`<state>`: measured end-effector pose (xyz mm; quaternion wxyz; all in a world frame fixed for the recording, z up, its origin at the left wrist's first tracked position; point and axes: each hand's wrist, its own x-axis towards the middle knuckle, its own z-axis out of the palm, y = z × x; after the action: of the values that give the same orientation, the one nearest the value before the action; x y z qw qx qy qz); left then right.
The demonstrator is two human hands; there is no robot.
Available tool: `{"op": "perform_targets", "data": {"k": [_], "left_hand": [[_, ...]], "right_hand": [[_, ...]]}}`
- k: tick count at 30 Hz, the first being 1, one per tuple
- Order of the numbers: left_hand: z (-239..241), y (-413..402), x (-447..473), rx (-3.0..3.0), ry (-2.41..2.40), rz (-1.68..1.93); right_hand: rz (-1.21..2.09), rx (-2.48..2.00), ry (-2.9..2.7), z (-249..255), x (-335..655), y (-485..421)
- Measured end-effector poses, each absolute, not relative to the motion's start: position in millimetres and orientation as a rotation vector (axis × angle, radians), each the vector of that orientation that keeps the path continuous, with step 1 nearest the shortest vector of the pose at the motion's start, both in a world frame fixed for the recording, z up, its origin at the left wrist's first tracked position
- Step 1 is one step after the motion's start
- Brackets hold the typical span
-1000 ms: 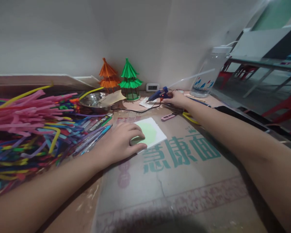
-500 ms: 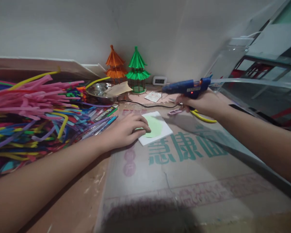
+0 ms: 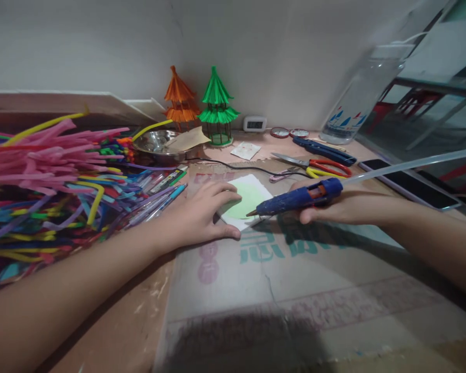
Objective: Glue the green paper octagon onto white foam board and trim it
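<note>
My right hand point(image 3: 326, 207) is closed around a blue hot glue gun point(image 3: 291, 201) with a long clear glue stick in its back end. The gun's nozzle points left, at the lower edge of a light green paper piece point(image 3: 241, 201). That piece lies on a small white square board point(image 3: 252, 181). My left hand point(image 3: 202, 212) rests at the board's left side, thumb apart from the fingers, fingertips on the green paper. Whether the nozzle touches the paper I cannot tell.
Left lies a pile of pipe cleaners point(image 3: 62, 160), with pens point(image 3: 155, 204) beside it. Behind stand a metal bowl point(image 3: 151, 142), orange point(image 3: 178, 90) and green point(image 3: 215, 93) pagoda models. Scissors point(image 3: 326, 167), a utility knife point(image 3: 322, 149), a phone point(image 3: 411, 186) and a bottle point(image 3: 345, 109) occupy the right.
My right hand has brought the glue gun down and left, from above the table to the green paper. My left thumb has spread away from the fingers.
</note>
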<state>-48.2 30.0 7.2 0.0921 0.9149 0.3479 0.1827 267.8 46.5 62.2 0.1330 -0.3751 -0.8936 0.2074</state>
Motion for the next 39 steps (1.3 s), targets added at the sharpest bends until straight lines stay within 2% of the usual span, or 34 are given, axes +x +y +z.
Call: {"op": "perform_targets", "data": {"k": [3, 19, 24, 30, 39], "left_hand": [[7.7, 24.0, -43.8, 2.749, 1.082, 0.507], [14.9, 10.4, -32.9, 2.760, 1.243, 0.461], [15.0, 10.5, -32.4, 2.781, 1.260, 0.444], [18.0, 7.7, -30.5, 2.795, 1.306, 0.393], [19.4, 7.5, -29.4, 2.802, 1.323, 0.360]], "right_hand": [[0.803, -1.071, -2.587, 69.8, 264.5, 43.2], [0.893, -1.097, -2.563, 56.8, 260.2, 41.2], [1.056, -1.100, -2.544, 61.2, 256.4, 36.3], [0.859, -1.045, -2.583, 60.0, 254.5, 37.6], [0.781, -1.159, -2.533, 55.2, 254.2, 34.6]]}}
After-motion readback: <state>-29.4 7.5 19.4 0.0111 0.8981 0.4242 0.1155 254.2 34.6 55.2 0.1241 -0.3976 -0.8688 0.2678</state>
